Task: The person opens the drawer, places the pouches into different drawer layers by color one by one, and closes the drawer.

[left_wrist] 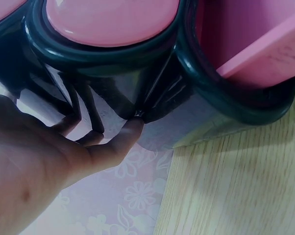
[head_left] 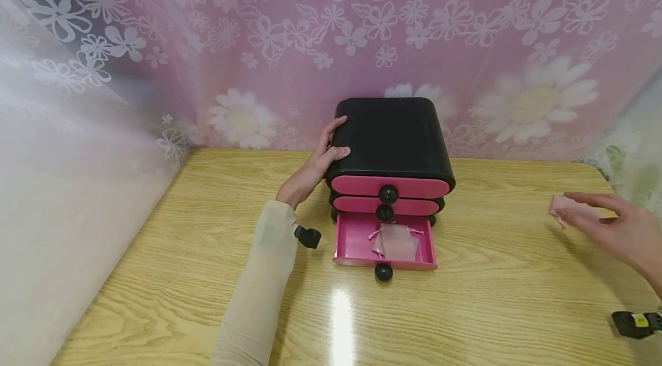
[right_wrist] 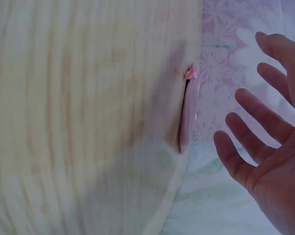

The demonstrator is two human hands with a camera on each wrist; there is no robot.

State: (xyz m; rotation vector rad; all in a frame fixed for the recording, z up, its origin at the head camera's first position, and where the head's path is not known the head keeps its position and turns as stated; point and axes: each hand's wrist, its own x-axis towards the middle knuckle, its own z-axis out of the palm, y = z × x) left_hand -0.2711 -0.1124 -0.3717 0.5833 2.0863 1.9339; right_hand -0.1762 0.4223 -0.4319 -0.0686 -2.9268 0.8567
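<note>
A small black chest of drawers [head_left: 391,139] with pink fronts and round black knobs stands at mid-table. My left hand [head_left: 308,175] rests against its left side, fingertips at the top edge in the head view. In the left wrist view, the fingers [left_wrist: 122,141] press on the glossy black side. The bottom drawer [head_left: 353,239] is pulled out, with pale pink drawstring pouches [head_left: 399,242] lying in it. At the far right, my right hand [head_left: 623,225] is by another pink pouch [head_left: 557,205]. The right wrist view shows its fingers [right_wrist: 262,110] spread, apart from that pouch [right_wrist: 189,115].
The wooden table [head_left: 496,297] carries the chest, and its back edge runs along a pink floral curtain [head_left: 289,56]. Black wrist cameras [head_left: 308,237] are strapped on both wrists. The upper two drawers [head_left: 357,185] are closed.
</note>
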